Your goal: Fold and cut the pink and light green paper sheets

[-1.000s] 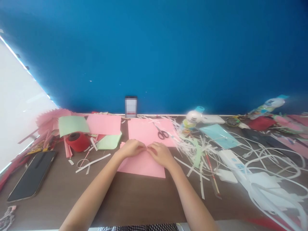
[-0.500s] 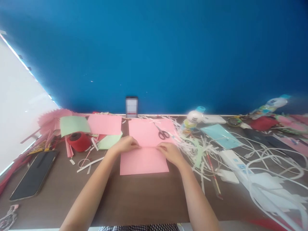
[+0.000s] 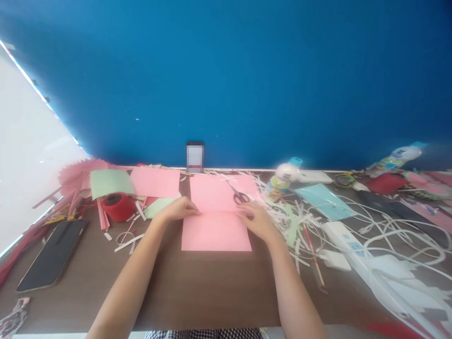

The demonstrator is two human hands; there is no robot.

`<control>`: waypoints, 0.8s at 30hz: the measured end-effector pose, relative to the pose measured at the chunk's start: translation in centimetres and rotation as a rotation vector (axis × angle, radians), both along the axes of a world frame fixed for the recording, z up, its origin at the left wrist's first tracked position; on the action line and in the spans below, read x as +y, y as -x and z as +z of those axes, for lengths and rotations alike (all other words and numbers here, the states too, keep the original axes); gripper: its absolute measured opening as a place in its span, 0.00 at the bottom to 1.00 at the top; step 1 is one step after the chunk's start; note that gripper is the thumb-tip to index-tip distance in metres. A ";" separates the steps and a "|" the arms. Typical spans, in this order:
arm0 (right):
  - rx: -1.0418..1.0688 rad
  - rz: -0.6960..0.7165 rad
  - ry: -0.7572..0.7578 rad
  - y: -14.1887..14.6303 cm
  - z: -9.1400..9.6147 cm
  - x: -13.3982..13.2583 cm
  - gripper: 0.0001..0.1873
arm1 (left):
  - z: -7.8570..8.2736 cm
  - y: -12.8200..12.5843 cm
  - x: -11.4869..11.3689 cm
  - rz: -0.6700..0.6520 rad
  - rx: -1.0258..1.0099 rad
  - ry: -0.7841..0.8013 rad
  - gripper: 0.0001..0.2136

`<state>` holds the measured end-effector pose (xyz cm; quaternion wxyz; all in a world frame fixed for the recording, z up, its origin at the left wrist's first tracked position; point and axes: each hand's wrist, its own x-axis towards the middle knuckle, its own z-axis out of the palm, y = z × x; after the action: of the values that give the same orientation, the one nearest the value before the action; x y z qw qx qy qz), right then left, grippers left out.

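A sheet of pink paper lies flat on the brown table in front of me. Its far edge is between my hands and overlaps another pink sheet behind it. At the far left corner, my left hand is closed on the paper with its fingertips. On the opposite corner, my right hand grips the paper between thumb and fingers, with a small gap showing behind the fingertips. Just beyond my right fingers, a pair of scissors with dark handles rests on the rear sheet.
A red thread spool, green paper and a dark phone are on the left. A small phone leans on the blue wall. Right are paper strips, a bottle, a pencil and a power strip.
The near pink sheet has shifted slightly away from me and to the right, and sits straighter. My left hand has moved a little left; my right hand's fingers are more spread.
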<state>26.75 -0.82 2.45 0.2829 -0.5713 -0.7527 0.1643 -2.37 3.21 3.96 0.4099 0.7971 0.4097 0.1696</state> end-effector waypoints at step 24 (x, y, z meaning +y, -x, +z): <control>-0.257 0.362 -0.034 2.8 -1.6 0.1 0.15 | -2.2 -1.8 -0.6 -0.068 0.495 -0.595 0.11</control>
<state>23.92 -0.70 0.89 0.1602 -0.4385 -0.8754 0.1258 -0.56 2.57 1.79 0.0552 0.9112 0.4023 0.0698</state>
